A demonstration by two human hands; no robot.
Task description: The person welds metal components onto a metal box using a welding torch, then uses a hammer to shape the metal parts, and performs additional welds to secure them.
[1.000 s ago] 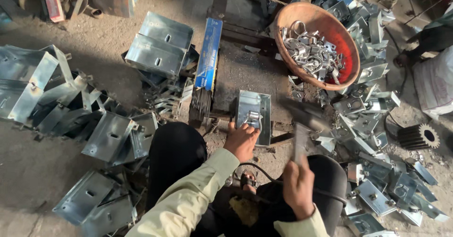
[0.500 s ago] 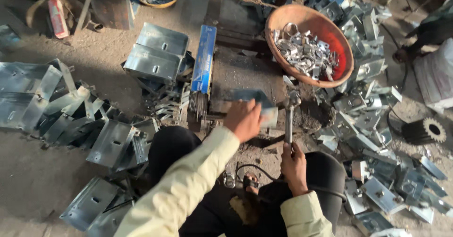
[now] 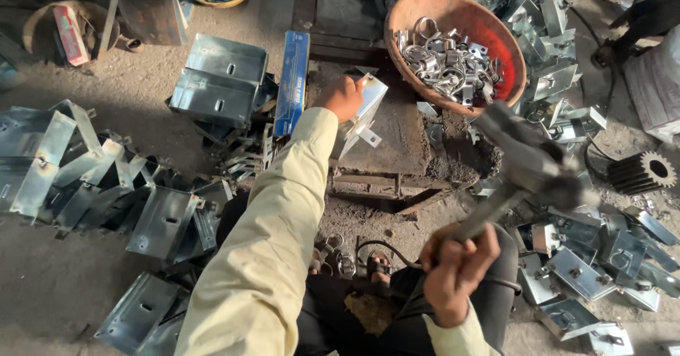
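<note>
The left hand (image 3: 342,97) was closed on a bent metal plate (image 3: 365,111), tilted over the dark work block (image 3: 397,136) beside the orange bowl (image 3: 496,37) of clips. The right hand (image 3: 453,274) gripped a hammer (image 3: 528,165), blurred, raised above the block.
</note>
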